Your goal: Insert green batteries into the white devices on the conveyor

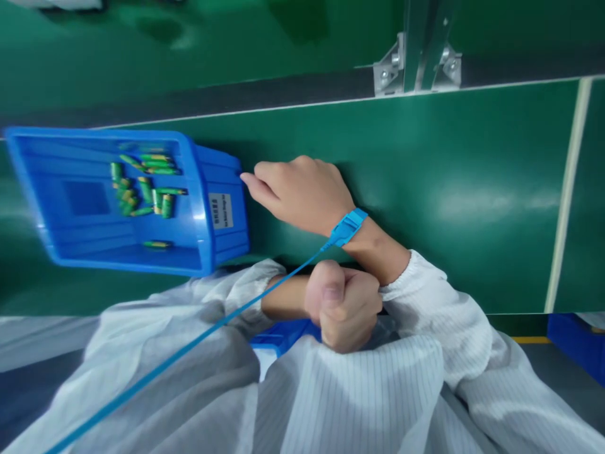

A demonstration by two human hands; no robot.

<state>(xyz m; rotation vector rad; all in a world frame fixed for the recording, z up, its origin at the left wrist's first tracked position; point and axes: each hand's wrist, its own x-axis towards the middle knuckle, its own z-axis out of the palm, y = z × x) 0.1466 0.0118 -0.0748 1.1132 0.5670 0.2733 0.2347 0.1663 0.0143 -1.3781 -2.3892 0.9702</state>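
Head view: right hand [302,192] at bin [208,252] edge

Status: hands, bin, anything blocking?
Right hand fingertips on blue bin rim. Left hand fisted near lap, holding nothing visible. Green batteries loose inside. Wrist-strap cord crosses lap.

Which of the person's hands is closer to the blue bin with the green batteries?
The right hand, the one with the blue wrist strap. Its fingertips reach the rim of the blue bin. The left hand is a closed fist below it, near the person's body and apart from the bin.
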